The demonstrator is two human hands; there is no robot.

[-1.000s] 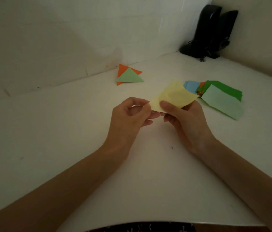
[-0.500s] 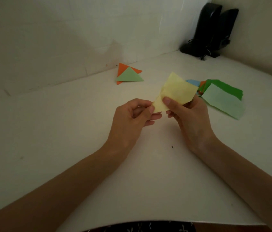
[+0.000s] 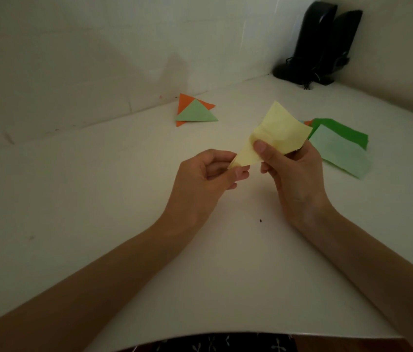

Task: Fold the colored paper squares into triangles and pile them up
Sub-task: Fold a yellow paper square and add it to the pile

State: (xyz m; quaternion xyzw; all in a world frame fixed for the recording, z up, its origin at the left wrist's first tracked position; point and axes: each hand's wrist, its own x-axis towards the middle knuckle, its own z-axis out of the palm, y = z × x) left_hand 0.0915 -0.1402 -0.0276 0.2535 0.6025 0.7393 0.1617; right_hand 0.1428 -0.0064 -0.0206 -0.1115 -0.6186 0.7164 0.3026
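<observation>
A white table [image 3: 98, 199] is filling most of the view, meeting a pale wall [image 3: 73, 59] at the far side. Two black speakers [image 3: 319, 44] are standing in the far right corner. Two bare forearms are reaching in from the near edge. The left hand [image 3: 200, 181] is hovering over the table's middle, thumb and curled fingers pinching the lower left corner of a yellow paper [image 3: 279, 130]. The right hand [image 3: 294, 174], just beside it, is gripping the same sheet, thumb pressing on the front, fingers curling behind. The paper is hanging in the air, bent and partly folded. Unfolded squares [image 3: 340, 153], light green over dark green, are lying on the right. Farther left, a green triangle [image 3: 196, 113] is resting on an orange triangle [image 3: 184, 102]. A tiny speck [image 3: 260, 220] is sitting between the wrists.
</observation>
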